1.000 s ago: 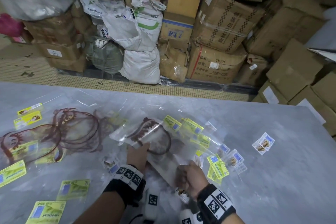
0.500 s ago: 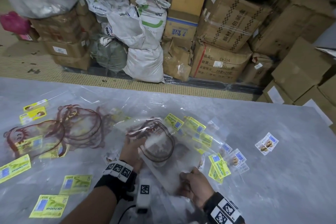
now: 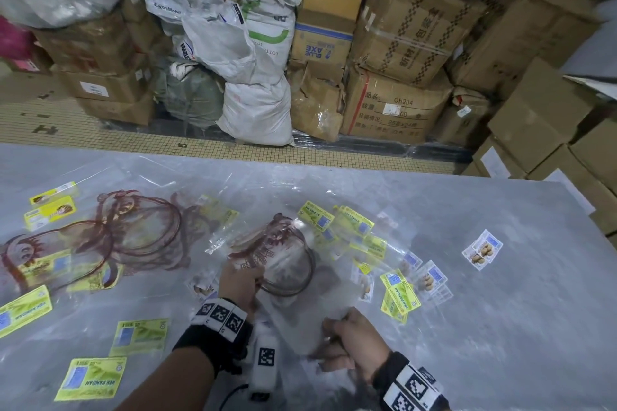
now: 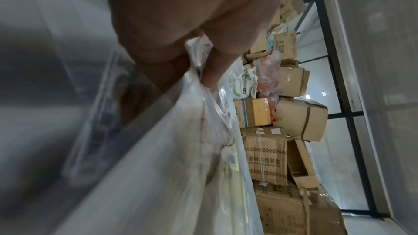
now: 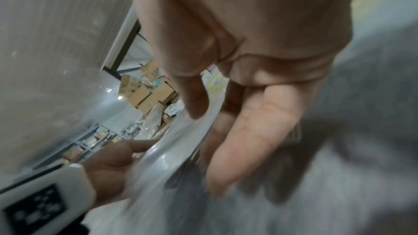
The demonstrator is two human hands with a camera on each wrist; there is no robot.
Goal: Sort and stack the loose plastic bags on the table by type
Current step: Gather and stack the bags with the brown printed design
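Note:
A clear plastic bag with a brown ring print [image 3: 283, 264] lies partly lifted at the middle of the grey table [image 3: 500, 327]. My left hand [image 3: 240, 280] pinches its left edge; in the left wrist view the fingers [image 4: 181, 71] close on the film [image 4: 169, 167]. My right hand [image 3: 350, 337] holds the bag's near edge, and the film [image 5: 172, 149] runs between thumb and fingers [image 5: 260, 122]. More ring-print bags [image 3: 140, 227] overlap at the left. Yellow-label bags [image 3: 354, 223] cluster right of the held bag.
More yellow-label bags [image 3: 140, 337] lie near the front left. Small bags with blue and nut labels [image 3: 482, 248] sit at the right. Beyond the table's far edge stand cardboard boxes [image 3: 400, 27] and white sacks [image 3: 257, 110] on a tiled floor.
Both hands keep their hold on the ring-print bag. The left hand has shifted slightly left and the bag has turned a little with it.

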